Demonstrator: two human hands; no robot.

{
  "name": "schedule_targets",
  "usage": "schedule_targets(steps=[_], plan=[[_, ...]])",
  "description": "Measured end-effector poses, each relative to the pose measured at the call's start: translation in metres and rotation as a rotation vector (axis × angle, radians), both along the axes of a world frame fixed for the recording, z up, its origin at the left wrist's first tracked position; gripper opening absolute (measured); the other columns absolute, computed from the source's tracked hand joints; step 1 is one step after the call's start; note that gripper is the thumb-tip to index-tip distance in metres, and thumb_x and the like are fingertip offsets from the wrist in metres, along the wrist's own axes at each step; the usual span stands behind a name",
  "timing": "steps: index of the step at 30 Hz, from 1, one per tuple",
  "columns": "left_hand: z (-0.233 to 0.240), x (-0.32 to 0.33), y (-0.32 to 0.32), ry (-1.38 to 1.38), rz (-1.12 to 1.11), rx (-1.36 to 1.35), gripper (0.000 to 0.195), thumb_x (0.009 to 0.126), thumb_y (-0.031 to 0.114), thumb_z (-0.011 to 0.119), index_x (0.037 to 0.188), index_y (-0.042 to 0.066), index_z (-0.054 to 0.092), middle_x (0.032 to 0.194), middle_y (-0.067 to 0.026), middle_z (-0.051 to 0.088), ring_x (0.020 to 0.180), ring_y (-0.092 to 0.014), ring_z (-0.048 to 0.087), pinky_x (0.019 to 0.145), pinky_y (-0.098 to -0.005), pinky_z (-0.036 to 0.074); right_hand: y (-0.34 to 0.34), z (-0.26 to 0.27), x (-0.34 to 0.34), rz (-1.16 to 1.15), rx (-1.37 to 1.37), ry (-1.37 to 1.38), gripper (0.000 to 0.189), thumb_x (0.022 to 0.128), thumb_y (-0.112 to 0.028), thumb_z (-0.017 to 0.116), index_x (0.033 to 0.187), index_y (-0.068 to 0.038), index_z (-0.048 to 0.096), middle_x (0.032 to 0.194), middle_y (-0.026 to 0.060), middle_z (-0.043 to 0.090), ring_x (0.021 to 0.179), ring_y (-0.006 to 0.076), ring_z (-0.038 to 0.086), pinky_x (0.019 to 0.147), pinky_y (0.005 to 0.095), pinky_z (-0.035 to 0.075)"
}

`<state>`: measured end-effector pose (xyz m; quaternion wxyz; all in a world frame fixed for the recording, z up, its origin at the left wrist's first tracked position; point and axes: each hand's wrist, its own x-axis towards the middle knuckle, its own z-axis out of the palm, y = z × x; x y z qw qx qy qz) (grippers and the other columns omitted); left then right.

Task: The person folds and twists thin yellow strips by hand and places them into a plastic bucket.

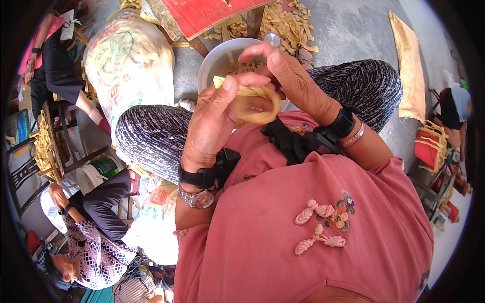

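Note:
A yellowish strip, folded at one end and curved into a loop (258,110), is pinched between the thumb and fingers of my left hand (212,117). My right hand (299,81) is raised just beside it, thumb up and fingers curled; whether its hidden fingertips touch the strip I cannot tell. Beneath both hands, between my knees, stands a pale round bucket (204,72) with small folded yellowish pieces (246,67) inside.
A red-topped wooden table (212,13) stands ahead, with a heap of folded strips (286,24) on the floor. A stuffed white sack (129,64) is at left. Two people sit at far left, another at far right. A tan cloth (411,68) lies on the floor.

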<state>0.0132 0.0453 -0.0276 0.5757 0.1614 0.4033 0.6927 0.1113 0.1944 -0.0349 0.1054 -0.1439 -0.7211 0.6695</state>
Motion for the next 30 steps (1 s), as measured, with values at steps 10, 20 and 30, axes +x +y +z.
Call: schedule_targets(steps=[10, 20, 30], plan=[[-0.003, -0.011, -0.007, -0.219, 0.108, 0.094, 0.049, 0.100, 0.035, 0.034, 0.107, -0.008, 0.055, 0.109, -0.0152, 0.051, 0.076, -0.017, 0.054, 0.075, -0.0410, 0.056, 0.034, -0.002, 0.030, -0.080, 0.115, -0.096, 0.046, 0.096, -0.039, 0.046, 0.073, -0.002, 0.058, 0.064, -0.0019, 0.050, 0.059, 0.0064, 0.043, 0.052, 0.0230, 0.035], [-0.018, -0.026, -0.014, -0.331, 0.183, 0.188, 0.042, 0.099, 0.031, 0.039, 0.108, -0.008, 0.053, 0.104, -0.0145, 0.052, 0.077, -0.016, 0.052, 0.073, -0.0366, 0.054, 0.027, 0.001, 0.032, 0.021, 0.146, -0.097, 0.037, 0.093, -0.029, 0.056, 0.071, 0.000, 0.053, 0.063, -0.0034, 0.043, 0.062, 0.0048, 0.038, 0.053, 0.0234, 0.033], [-0.010, -0.030, -0.006, -0.089, 0.259, 0.080, 0.046, 0.097, 0.037, 0.044, 0.110, -0.005, 0.057, 0.094, -0.0087, 0.056, 0.071, -0.013, 0.054, 0.066, -0.0328, 0.055, 0.022, 0.004, 0.022, 0.314, -0.150, -0.266, 0.027, 0.094, -0.027, 0.054, 0.098, -0.001, 0.057, 0.079, -0.0015, 0.053, 0.069, 0.0052, 0.048, 0.064, 0.0213, 0.042]])
